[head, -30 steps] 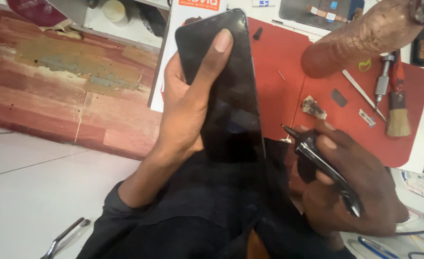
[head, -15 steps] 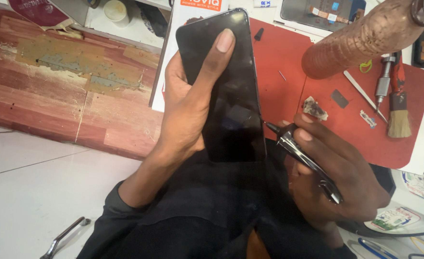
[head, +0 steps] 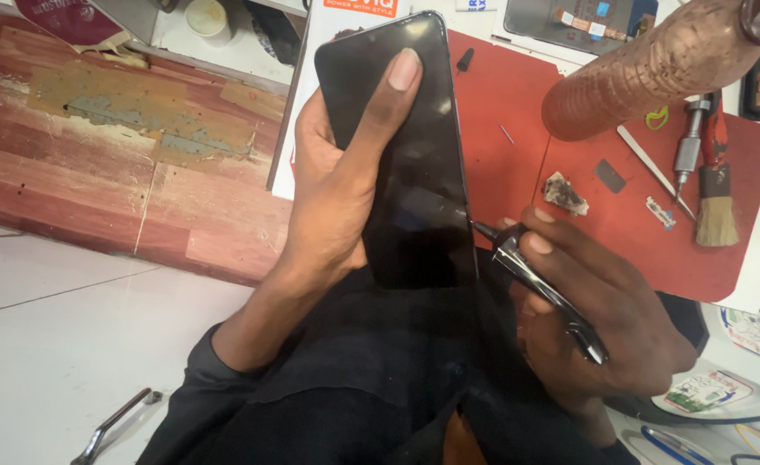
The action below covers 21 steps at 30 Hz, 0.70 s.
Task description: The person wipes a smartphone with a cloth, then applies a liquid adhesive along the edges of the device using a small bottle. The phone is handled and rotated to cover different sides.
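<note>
While the left hand point(head: 333, 194) clasps the black glass-fronted slab phone point(head: 406, 155) upright above the lap, the right hand point(head: 604, 319) pinches slim black metal tweezers point(head: 539, 288), their tip touching the phone's lower right edge.

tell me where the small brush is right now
In the head view the brush lies at the far right on the red mat, beside a metal screwdriver and beyond the right hand holding the black tool.
</note>
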{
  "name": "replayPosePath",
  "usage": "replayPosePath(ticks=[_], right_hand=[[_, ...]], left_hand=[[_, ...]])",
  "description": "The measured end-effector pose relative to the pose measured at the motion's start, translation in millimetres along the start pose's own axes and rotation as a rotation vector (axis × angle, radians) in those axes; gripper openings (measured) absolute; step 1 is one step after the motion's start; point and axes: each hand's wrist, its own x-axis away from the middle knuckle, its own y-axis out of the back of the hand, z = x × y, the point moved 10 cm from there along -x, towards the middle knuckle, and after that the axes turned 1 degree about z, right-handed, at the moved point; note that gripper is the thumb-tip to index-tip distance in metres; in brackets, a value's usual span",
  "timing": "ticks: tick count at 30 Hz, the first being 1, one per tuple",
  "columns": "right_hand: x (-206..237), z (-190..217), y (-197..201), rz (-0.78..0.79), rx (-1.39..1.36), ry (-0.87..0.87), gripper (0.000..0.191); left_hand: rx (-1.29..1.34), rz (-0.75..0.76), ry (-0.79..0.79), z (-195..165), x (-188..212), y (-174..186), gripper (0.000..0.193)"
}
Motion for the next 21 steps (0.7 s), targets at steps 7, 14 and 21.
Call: replayPosePath(ticks=[7,14,21], right_hand=[[5,-3,-2,0.142,0.07,0.023,0.027],[-42,27,-7,0.095,0.028,0.005,0.026],[-24,14,5,-0.061,0.119,-0.044,0.019]], left_hand=[[0.011,0.011,-0.001,0,-1,0,0.037],[0.052,-0.026,0.031,5,1,-3,0.034],[0.164,-0.039,0.049,4,-2,-2,0.03]])
